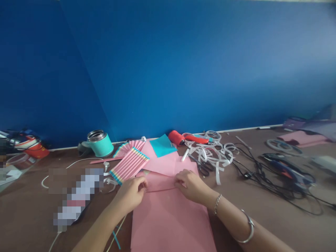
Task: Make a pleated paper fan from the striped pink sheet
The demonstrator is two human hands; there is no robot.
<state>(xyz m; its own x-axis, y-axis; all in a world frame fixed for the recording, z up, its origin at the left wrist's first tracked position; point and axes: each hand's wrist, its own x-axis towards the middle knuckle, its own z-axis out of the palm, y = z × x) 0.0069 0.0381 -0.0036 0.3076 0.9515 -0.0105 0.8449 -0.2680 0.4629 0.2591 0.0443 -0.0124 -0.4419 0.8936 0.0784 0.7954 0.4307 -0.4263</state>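
My left hand (132, 192) pinches the left end of a narrow pink paper band (160, 182), fingers closed. At its right end my right hand (190, 186), wearing a bracelet and a bangle at the wrist, is closed on the same paper. A large pink paper sheet (172, 220) lies flat below both hands. Whether the band is a fold of that sheet or a separate piece I cannot tell. Just beyond my left hand rests a pleated pink paper (130, 166) with blue-edged ends, in front of a pink paper fan (127, 148).
Behind the hands lie a blue paper (164, 146) and a red spool (176, 138). White paper strips (203, 154) tangle near dark-handled scissors (206, 169). Black cables (265, 189) and a glue gun (292, 175) are right. A turquoise mug (101, 145) and a blurred-out object (78, 196) are left.
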